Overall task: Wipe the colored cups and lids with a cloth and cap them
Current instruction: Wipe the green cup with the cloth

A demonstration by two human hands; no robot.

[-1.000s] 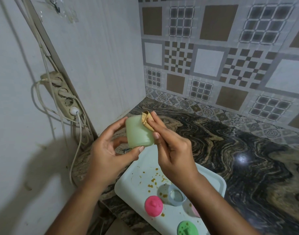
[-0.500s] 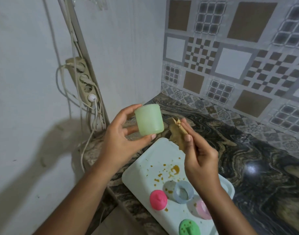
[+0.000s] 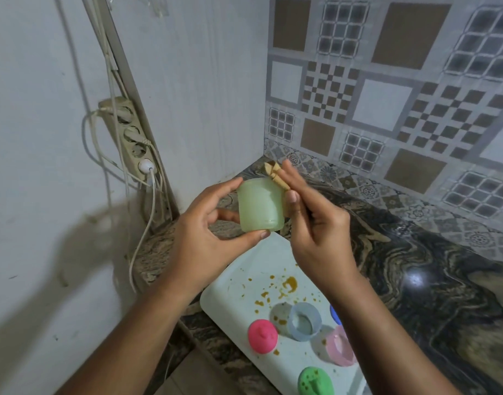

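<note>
Head view: right hand (image 3: 316,223) pinching tan cloth (image 3: 277,178) is back against the pale green cup (image 3: 260,205) (left hand (image 3: 207,235) gripping it), wiping resumes.

No readable text, labels, brands or numbers anywhere. The wall tiles (image 3: 387,104) carry only checker and grid patterns, no lettering. The cups, lids and power strip (image 3: 130,138) show no print that can be made out.
</note>
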